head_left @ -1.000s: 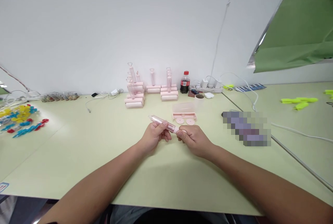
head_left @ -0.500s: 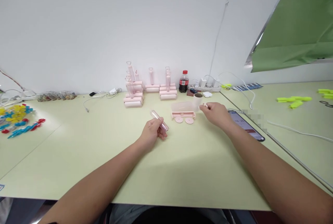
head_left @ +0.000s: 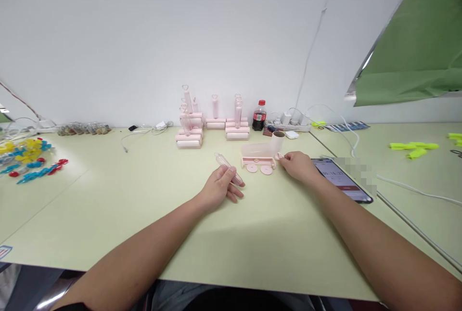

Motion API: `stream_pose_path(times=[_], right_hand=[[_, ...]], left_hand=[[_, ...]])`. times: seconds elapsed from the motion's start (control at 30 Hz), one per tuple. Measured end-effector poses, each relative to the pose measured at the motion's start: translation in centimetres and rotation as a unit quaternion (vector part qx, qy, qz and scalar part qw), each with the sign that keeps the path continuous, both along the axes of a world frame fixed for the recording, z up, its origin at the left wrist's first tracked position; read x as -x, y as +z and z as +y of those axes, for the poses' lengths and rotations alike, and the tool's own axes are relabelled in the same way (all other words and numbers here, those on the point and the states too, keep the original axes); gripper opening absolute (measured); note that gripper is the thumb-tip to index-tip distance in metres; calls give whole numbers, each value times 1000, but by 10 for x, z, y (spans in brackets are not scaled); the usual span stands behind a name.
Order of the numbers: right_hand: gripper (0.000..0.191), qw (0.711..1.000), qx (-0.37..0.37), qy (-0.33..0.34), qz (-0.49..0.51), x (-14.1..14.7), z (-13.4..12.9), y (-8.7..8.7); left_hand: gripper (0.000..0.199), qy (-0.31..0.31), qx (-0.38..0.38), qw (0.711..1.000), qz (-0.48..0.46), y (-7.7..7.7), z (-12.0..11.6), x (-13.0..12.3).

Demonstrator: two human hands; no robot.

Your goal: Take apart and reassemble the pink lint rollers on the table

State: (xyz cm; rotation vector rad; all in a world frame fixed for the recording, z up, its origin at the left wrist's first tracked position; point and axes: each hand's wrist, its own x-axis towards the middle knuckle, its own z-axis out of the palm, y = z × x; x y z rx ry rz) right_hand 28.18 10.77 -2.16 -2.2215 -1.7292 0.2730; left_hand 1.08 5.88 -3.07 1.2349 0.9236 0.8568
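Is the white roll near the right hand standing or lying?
Standing: the white roll has its round hollow end facing up.

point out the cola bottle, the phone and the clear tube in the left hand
cola bottle (head_left: 259, 116): head view, on its label
phone (head_left: 346, 187): head view, on its screen
clear tube (head_left: 224, 162): head view, on its body above the fingers

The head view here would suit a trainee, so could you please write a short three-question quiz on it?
1. True or false: the left hand holds a clear tube while the right hand holds a small pink piece.
2. Which thing does the right forearm partly hide?
A) the cola bottle
B) the phone
C) the green cloth
3. How many flat pink discs lie in front of the pink holder?

Key: 1 true; 2 B; 3 two.
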Motion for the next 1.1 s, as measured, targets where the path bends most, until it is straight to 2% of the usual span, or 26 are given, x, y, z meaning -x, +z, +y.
stream_pose_path(times=[0.1, 0.2, 0.27, 0.37, 0.43, 0.47, 0.53, 0.6, 0.63, 0.7, 0.73, 0.8, 0.9, 1.0, 1.1], right_hand=[[30, 999, -25, -23, 10, -1, -3, 7], [34, 996, -76, -21, 38, 6, -14, 18], [35, 984, -118, 55, 124, 18, -26, 25], [40, 917, -104, 248, 295, 40, -44, 30], [35, 881, -98, 311, 341, 48, -51, 31], [32, 876, -111, 314, 347, 49, -52, 31], [29, 893, -181, 255, 324, 42, -49, 33], [27, 922, -258, 138, 252, 29, -42, 34], [28, 935, -277, 82, 208, 22, -37, 35], [30, 955, -263, 7, 139, 9, -28, 34], [30, 963, -242, -10, 115, 5, -24, 32], [29, 978, -190, -17, 80, 0, -18, 26], [28, 990, -134, -5, 53, -1, -12, 15], [28, 991, -128, 2, 48, -2, -7, 7], [29, 990, -129, 6, 47, -3, -4, 3]], left_hand=[[51, -16, -34, 999, 27, 2, 0, 1], [44, -32, -115, 988, 100, 8, 1, 1], [39, -46, -175, 971, 156, 13, 2, -2], [35, -80, -248, 936, 237, 21, 4, -13], [34, -115, -292, 906, 284, 28, 8, -24], [36, -133, -316, 889, 303, 32, 12, -30], [39, -167, -368, 854, 329, 42, 26, -40], [44, -176, -420, 813, 363, 52, 45, -50], [44, -158, -447, 788, 392, 55, 57, -55], [39, -97, -452, 742, 485, 58, 81, -64], [38, -85, -443, 734, 507, 58, 93, -68], [38, -83, -426, 727, 532, 53, 114, -75], [46, -115, -401, 720, 554, 44, 137, -82], [53, -155, -386, 718, 558, 39, 150, -82], [46, -199, -384, 716, 548, 40, 155, -78]])
